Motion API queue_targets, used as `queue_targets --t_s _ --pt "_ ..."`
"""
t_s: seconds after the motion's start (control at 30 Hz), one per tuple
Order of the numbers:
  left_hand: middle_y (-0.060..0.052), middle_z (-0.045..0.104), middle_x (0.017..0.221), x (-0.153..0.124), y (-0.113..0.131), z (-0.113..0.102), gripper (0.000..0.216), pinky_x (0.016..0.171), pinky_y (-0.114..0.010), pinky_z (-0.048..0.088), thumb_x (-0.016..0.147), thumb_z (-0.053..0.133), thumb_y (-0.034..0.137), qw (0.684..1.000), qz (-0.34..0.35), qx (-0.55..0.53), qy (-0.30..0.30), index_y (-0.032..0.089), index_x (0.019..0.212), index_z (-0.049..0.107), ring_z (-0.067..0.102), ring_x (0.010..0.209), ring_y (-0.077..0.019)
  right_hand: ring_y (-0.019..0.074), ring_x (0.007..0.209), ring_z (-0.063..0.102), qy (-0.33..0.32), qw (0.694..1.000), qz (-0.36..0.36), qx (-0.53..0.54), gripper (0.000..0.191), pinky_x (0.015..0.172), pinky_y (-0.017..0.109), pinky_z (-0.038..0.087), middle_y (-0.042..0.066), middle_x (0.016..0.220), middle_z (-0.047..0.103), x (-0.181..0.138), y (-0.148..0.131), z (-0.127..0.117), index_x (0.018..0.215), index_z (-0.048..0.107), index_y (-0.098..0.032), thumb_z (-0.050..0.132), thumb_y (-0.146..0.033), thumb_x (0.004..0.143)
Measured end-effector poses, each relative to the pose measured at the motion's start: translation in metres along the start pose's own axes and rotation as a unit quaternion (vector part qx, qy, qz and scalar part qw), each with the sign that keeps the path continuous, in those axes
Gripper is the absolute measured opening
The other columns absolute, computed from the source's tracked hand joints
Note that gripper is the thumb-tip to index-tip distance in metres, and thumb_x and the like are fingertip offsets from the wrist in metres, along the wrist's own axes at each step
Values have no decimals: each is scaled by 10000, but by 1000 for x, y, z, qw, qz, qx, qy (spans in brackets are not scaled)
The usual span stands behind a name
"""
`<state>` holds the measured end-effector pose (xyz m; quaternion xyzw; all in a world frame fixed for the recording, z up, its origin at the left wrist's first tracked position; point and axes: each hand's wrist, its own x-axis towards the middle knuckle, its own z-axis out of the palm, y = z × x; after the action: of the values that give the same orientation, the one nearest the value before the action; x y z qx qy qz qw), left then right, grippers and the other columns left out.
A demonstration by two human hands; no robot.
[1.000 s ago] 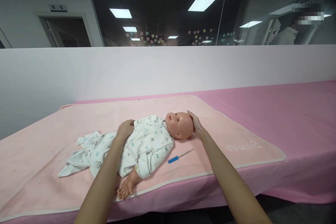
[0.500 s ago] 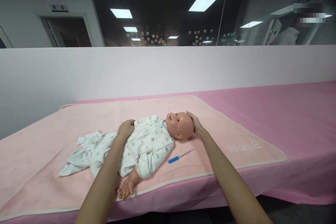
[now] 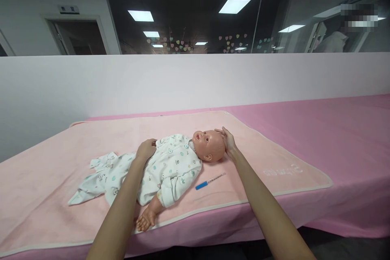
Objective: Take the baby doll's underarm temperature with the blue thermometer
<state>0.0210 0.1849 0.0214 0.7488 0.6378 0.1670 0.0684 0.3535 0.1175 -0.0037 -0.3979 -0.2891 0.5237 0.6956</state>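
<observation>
A baby doll in a white printed sleepsuit lies on its back across a peach blanket, its head to the right. My left hand is closed over the far side of the doll's middle, near its far sleeve; most of the fingertips are hidden. At the crown of the doll's bald head, my right hand touches with its fingers stretched out and slightly apart. Nearer to me, beside the doll's shoulder, lies a thin clear thermometer-like stick with a blue end.
Pink cloth covers the table under the blanket. A white partition rises behind the table's far edge. Above it is a large dark window with heart stickers. A person in white shows at the far right.
My right hand's fingers have lifted and spread a little from the top of the doll's head. My left hand and the doll have stayed put.
</observation>
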Motion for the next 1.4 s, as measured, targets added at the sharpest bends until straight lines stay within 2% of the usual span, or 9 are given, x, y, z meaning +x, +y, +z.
queue_targets --t_s 0.07,0.13,0.3,0.47,0.8,0.87,1.07,1.27,1.4 --pt "-26 657 1063 0 0 0 499 769 -220 434 639 415 106 1000 -1 0 0 220 1093 590 581 998 -184 197 753 645 18 1000 -17 8 257 689 291 500 32 727 685 3 1 -2 718 609 -203 556 -454 721" --pt "-27 657 1062 0 0 0 499 776 -224 433 640 416 105 1000 0 1 0 220 1093 590 579 1001 -186 196 743 645 7 1000 -17 3 253 687 288 498 28 728 688 1 2 -1 709 613 -204 554 -450 723" --pt "-38 651 1074 0 1 -1 486 773 -231 433 649 409 106 1000 1 3 0 209 1087 594 579 1001 -192 221 723 649 -98 993 44 -51 338 668 298 489 52 756 704 -8 5 3 766 658 -176 519 -482 735" --pt "-32 651 1074 -1 1 -1 480 759 -220 433 648 418 112 1000 2 2 -1 214 1082 598 581 997 -187 196 683 646 -78 994 42 -58 330 641 264 479 33 714 704 -5 8 1 743 663 -177 534 -480 722" --pt "-31 646 1087 -1 2 -2 493 776 -230 430 648 409 104 1000 -2 3 -4 216 1091 596 575 1011 -191 211 746 646 -90 994 37 -40 353 686 284 480 37 721 698 -6 5 1 709 644 -181 521 -511 726" --pt "-33 647 1084 -2 3 -2 494 777 -231 429 647 408 104 1000 0 3 -3 213 1090 598 575 1012 -191 213 759 644 -73 997 21 -30 344 695 292 483 42 746 696 -4 3 0 720 639 -181 528 -508 723" --pt "-31 648 1083 -2 3 -2 489 762 -221 429 653 409 108 1000 -3 4 -4 209 1095 592 579 1006 -186 178 814 631 34 999 -34 -18 290 705 256 482 21 818 690 5 3 -6 799 647 -203 535 -463 737" --pt "-39 642 1095 -2 2 -1 499 786 -238 429 652 405 110 1000 -3 -1 -5 199 1109 585 573 1014 -196 225 738 644 -87 994 37 -60 341 674 298 489 51 754 704 -7 6 2 772 673 -178 526 -483 732" --pt "-37 640 1098 -1 2 -1 507 791 -241 428 643 405 108 1000 -3 -4 -5 201 1107 588 568 1021 -199 227 735 649 -95 992 51 -65 385 678 297 488 53 754 707 -8 7 3 805 676 -162 509 -501 732"
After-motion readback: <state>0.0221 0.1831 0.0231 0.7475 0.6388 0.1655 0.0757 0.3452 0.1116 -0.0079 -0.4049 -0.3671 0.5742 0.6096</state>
